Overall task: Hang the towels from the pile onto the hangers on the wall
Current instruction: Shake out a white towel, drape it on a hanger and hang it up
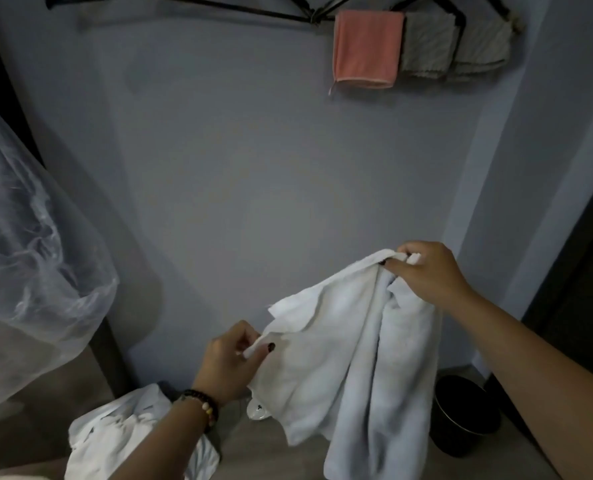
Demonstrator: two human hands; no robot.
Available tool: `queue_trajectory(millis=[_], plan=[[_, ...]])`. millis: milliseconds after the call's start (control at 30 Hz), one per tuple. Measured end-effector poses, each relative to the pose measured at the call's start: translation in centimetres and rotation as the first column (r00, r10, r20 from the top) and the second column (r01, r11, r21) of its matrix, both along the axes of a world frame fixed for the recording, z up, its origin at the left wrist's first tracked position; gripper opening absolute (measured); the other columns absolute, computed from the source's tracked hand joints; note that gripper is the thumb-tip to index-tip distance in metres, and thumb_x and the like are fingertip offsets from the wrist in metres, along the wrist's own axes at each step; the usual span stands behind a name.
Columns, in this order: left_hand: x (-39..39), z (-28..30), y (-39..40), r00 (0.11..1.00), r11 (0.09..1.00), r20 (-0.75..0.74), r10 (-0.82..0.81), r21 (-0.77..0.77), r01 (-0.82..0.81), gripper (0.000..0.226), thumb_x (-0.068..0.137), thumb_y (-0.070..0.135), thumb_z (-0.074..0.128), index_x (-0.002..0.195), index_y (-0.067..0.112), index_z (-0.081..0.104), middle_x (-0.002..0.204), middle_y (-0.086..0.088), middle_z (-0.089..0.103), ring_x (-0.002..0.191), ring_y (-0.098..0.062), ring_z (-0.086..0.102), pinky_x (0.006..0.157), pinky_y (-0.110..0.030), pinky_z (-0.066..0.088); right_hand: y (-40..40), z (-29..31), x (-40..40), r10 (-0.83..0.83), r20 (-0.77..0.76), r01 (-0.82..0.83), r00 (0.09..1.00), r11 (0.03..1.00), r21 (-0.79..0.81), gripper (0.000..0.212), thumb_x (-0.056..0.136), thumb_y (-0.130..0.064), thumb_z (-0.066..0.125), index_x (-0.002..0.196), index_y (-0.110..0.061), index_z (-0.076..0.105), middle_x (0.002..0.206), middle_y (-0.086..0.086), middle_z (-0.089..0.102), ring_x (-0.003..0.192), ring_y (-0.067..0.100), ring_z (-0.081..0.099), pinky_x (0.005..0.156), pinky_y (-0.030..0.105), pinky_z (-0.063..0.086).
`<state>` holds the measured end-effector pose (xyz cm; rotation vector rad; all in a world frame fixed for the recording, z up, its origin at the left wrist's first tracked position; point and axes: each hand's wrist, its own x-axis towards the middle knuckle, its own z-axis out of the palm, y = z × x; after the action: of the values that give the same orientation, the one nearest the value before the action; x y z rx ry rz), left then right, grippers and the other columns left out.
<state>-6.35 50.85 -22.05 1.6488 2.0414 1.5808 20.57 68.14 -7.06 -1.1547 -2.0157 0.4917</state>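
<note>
Grip: my right hand (430, 271) pinches the top edge of the white towel (357, 358); my left hand (229, 362) pinches a lower corner.
White towel: hangs between my hands before the wall (253, 168).
Pile (129, 434): white cloths, lower left under my left arm.
Hangers (219, 8): black, high on the wall.
Pink towel (367, 46): hung, beside grey towels (461, 46).

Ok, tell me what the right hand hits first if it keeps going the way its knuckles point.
Likely the bare wall: the right hand, pinching the white towel, points up-left, well below the pink towel. Depth is unclear.
</note>
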Motion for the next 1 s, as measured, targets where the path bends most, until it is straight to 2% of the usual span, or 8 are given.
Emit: queue_trajectory(millis=[100,233,300,400,500,667,833,1000], plan=[[0.6,-2.7,0.7,0.965,0.988,0.261,-0.029,-0.138,0.067,0.022,0.076,0.009,0.075,0.078,0.027,0.062,0.074,0.006,0.069,0.067,-0.009,0.063,0.064,-0.024,0.051,-0.2,0.8,-0.3,0.057,-0.011,-0.056,0.998,0.997,0.052,0.026,0.080,-0.027,0.073,0.064,-0.010,0.061,0.069,0.009,0.065,0.067,0.024,0.059,0.065,0.032,0.047],[0.6,-6.5,0.1,0.834,0.978,0.550,0.040,-0.194,0.081,0.018,0.072,0.026,0.078,0.067,0.010,0.071,0.061,0.003,0.064,0.062,-0.011,0.056,0.060,-0.024,0.045,-0.9,1.8,0.4,0.115,-0.046,-0.113,0.992,0.992,0.053,0.017,0.080,-0.020,0.073,0.067,-0.012,0.065,0.077,0.008,0.069,0.077,0.027,0.064,0.072,0.037,0.050],[0.8,-7.9,-0.6,0.654,0.986,0.753,0.067,-0.152,0.075,0.008,0.084,0.008,0.071,0.077,0.004,0.074,0.066,-0.003,0.065,0.063,-0.012,0.056,0.059,-0.019,0.046,-1.6,2.2,1.0,0.142,-0.069,-0.140,0.987,0.990,0.034,0.014,0.081,-0.016,0.073,0.070,-0.010,0.067,0.077,0.007,0.070,0.075,0.021,0.064,0.071,0.031,0.050],[0.8,-8.6,-0.5,0.381,0.995,0.925,-0.014,-0.023,0.093,0.013,0.086,0.014,0.069,0.083,0.002,0.072,0.088,-0.021,0.064,0.078,-0.026,0.061,0.074,-0.033,0.056,-2.1,2.3,1.4,0.174,-0.055,-0.174,0.983,0.985,0.001,0.011,0.082,-0.011,0.074,0.072,-0.008,0.069,0.076,0.006,0.070,0.067,0.009,0.060,0.064,0.018,0.046],[1.5,-7.2,0.4,0.344,0.987,0.932,-0.112,0.063,0.149,0.033,0.094,0.031,0.060,0.114,0.007,0.067,0.118,-0.023,0.065,0.111,-0.040,0.061,0.101,-0.060,0.042,-2.2,2.1,1.3,0.182,-0.036,-0.183,0.983,0.983,-0.021,0.016,0.081,-0.011,0.075,0.068,-0.009,0.067,0.062,-0.005,0.064,0.060,0.000,0.055,0.060,0.012,0.042],[3.8,-5.7,1.8,0.391,0.991,0.919,-0.056,0.005,0.131,0.032,0.095,0.039,0.054,0.099,0.014,0.073,0.104,-0.018,0.071,0.099,-0.033,0.064,0.091,-0.049,0.048,-2.8,2.0,0.9,0.207,-0.015,-0.207,0.978,0.978,-0.027,0.011,0.082,-0.008,0.073,0.073,-0.002,0.069,0.067,-0.003,0.065,0.061,-0.003,0.056,0.060,0.007,0.042],[4.7,-5.5,2.4,0.185,0.950,0.978,-0.101,0.039,0.311,0.037,0.099,0.031,0.048,0.122,0.006,0.064,0.125,-0.018,0.064,0.119,-0.037,0.057,0.108,-0.054,0.037,-3.8,2.7,0.9,0.219,-0.025,-0.220,0.975,0.974,-0.052,0.011,0.076,-0.010,0.079,0.072,-0.019,0.074,0.076,-0.001,0.073,0.073,0.008,0.066,0.065,0.010,0.048],[6.0,-4.9,3.6,0.003,0.881,0.991,-0.131,0.115,0.459,0.040,0.099,0.026,0.045,0.128,0.002,0.058,0.130,-0.023,0.058,0.122,-0.039,0.054,0.107,-0.051,0.038,-4.5,3.9,1.6,0.264,-0.040,-0.266,0.964,0.960,-0.085,0.022,0.076,-0.005,0.077,0.070,-0.025,0.072,0.072,-0.009,0.073,0.071,-0.002,0.066,0.065,0.009,0.048]])
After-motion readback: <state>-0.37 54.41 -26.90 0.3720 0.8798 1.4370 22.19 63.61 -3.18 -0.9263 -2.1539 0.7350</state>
